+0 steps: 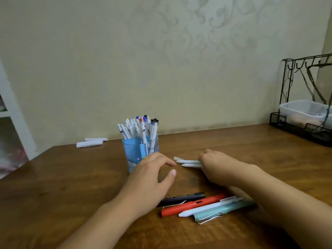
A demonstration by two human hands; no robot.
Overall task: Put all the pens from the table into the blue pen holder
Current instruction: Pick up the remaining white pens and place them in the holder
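The blue pen holder [133, 151] stands at the middle of the wooden table [71, 177], packed with several white pens. My left hand [150, 175] hovers just in front of it, fingers apart, holding nothing. My right hand [213, 162] is closed around three white pens [188, 163] whose tips point left toward the holder. Near the front edge lie a black pen [183, 197], a red pen [190, 204], a white pen [203, 208] and a teal pen [221, 211], partly under my right forearm.
Two rolled white papers [90, 141] lie at the table's back left by the wall. A black wire rack [303, 128] with a white plastic box [303, 110] stands at the back right. A white shelf [10, 112] is off the left edge.
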